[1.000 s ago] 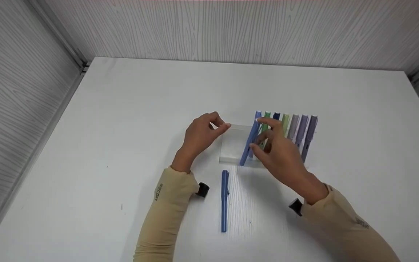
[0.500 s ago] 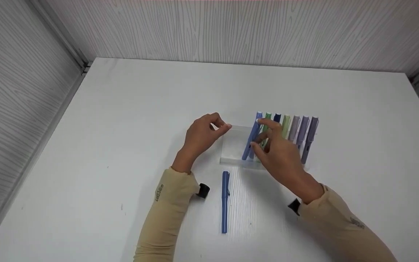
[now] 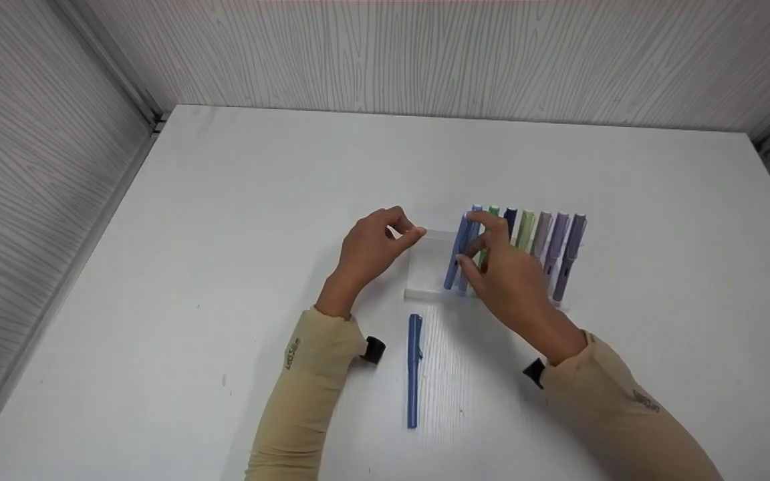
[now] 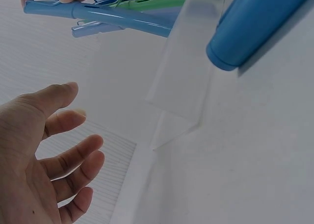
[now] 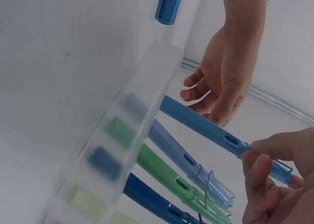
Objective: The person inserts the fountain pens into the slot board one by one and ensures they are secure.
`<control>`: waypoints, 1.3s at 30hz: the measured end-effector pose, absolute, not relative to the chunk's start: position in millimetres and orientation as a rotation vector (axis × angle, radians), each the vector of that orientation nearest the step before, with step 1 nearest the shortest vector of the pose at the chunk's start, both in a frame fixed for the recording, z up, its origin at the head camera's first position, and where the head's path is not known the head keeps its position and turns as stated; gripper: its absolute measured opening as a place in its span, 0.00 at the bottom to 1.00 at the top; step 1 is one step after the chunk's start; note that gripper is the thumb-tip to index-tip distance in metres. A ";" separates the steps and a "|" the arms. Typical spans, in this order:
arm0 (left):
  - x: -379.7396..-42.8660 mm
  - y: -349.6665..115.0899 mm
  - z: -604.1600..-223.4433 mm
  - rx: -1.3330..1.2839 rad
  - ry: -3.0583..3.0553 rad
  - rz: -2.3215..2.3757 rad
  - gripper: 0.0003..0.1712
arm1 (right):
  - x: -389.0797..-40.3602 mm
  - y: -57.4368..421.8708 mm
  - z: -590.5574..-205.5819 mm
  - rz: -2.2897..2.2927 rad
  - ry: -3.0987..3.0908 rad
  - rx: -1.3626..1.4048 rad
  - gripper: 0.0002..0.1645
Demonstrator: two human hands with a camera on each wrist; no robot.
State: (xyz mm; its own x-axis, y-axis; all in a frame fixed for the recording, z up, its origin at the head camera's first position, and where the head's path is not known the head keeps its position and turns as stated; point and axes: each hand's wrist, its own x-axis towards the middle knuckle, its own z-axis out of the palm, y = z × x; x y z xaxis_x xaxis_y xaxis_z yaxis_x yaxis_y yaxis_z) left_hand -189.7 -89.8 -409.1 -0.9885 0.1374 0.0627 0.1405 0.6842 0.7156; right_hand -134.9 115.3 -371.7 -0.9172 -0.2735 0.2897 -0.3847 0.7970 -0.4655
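My right hand (image 3: pixel 515 280) pinches a blue pen (image 3: pixel 455 264) by its capped upper end, between thumb and fingers. The pen leans a little, its lower end at the clear stand (image 3: pixel 425 294); whether it sits in a slot I cannot tell. Just right of it in the stand are a light blue pen (image 5: pixel 169 140), a green pen (image 5: pixel 162 167) and a dark blue pen (image 5: pixel 152 194). My left hand (image 3: pixel 368 250) hovers by the stand's left end, fingers loosely bent and holding nothing in the left wrist view. Another blue pen (image 3: pixel 413 374) lies on the table before the stand.
Farther right in the stand rise a light green pen (image 3: pixel 525 224), a greyish pen (image 3: pixel 542 230) and purple pens (image 3: pixel 559 230). The white table (image 3: pixel 278 167) meets a wood-patterned panel (image 3: pixel 385 60) at the back and another at the left.
My right hand has shifted slightly left with the blue pen. The pen's lower end has moved back toward the stand, and it stands a bit more upright. My left hand stays put.
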 end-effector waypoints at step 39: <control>-189.1 -89.1 -407.6 -0.225 -2.884 -1.244 0.17 | -149.4 114.1 -374.8 0.694 -2.903 0.498 0.39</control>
State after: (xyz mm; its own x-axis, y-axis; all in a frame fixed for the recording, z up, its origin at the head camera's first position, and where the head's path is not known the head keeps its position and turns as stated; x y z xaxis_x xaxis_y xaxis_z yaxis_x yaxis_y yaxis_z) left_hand -189.1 -89.1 -407.6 -0.9898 0.1334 0.0498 0.1278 0.6776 0.7242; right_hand -149.4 114.1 -374.8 -0.9393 -0.2886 0.1856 -0.3413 0.8412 -0.4193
